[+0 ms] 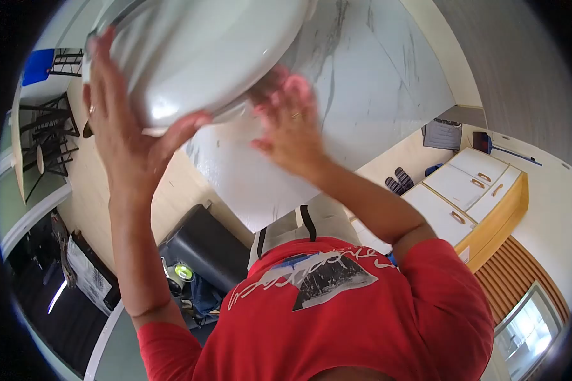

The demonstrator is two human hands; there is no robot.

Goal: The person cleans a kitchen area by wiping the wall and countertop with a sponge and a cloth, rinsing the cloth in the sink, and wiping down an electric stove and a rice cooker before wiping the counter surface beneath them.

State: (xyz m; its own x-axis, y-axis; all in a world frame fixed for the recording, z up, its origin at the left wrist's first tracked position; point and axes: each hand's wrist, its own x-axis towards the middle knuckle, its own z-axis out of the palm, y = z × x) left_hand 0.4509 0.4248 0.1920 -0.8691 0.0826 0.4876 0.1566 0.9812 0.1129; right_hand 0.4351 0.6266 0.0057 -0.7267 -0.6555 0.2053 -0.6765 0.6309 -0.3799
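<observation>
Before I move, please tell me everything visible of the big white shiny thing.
The big white shiny thing is smooth, with a curved edge, like ceramic or hard plastic. It shows over the marbled table, its top cut off. The left hand spreads against its edge; the right hand is close, blurred, its touch unclear.

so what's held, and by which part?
A glossy white rounded piece, by its rim in the left hand; the right hand is blurred near its edge, grip unclear.
</observation>
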